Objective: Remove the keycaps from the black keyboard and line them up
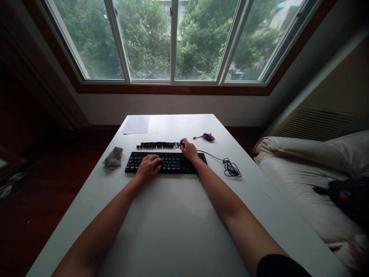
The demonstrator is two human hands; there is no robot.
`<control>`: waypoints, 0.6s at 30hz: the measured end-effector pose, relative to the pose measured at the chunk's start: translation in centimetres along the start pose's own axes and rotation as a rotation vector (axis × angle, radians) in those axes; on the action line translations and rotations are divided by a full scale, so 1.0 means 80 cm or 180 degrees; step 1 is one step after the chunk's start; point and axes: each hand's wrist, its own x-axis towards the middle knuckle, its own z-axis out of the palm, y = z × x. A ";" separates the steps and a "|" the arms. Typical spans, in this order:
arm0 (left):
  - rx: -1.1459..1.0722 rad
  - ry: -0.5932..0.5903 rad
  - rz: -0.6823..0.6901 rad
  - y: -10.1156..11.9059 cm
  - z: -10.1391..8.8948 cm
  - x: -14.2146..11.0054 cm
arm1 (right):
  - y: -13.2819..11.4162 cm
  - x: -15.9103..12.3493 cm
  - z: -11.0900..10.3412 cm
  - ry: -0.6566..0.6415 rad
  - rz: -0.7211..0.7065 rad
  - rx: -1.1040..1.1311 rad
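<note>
A black keyboard (173,163) lies on the white table (173,215), its cable (230,167) coiled to the right. Behind it runs a row of loose black keycaps (157,145). My left hand (148,167) rests on the keyboard's left half, fingers curled over the keys. My right hand (189,149) reaches past the keyboard's back edge to the right end of the keycap row, fingers pinched on a small thing I cannot make out.
A grey cloth (113,157) lies left of the keyboard. A sheet of paper (136,124) sits at the far left edge, a purple tool (206,136) at the far right. A white sofa (311,184) with a dark object stands to the right. Windows face me.
</note>
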 end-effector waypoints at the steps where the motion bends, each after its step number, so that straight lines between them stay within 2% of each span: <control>1: 0.0000 0.0000 -0.0004 0.000 0.000 0.000 | 0.000 0.000 0.001 0.0004 -0.0010 -0.0003; 7: -0.0004 -0.0007 -0.0012 0.000 0.000 0.000 | 0.000 0.000 0.001 0.0009 -0.0024 -0.0016; 18: 0.0033 -0.0009 0.0002 0.000 0.000 -0.001 | -0.013 -0.008 -0.016 -0.0185 -0.0053 0.0062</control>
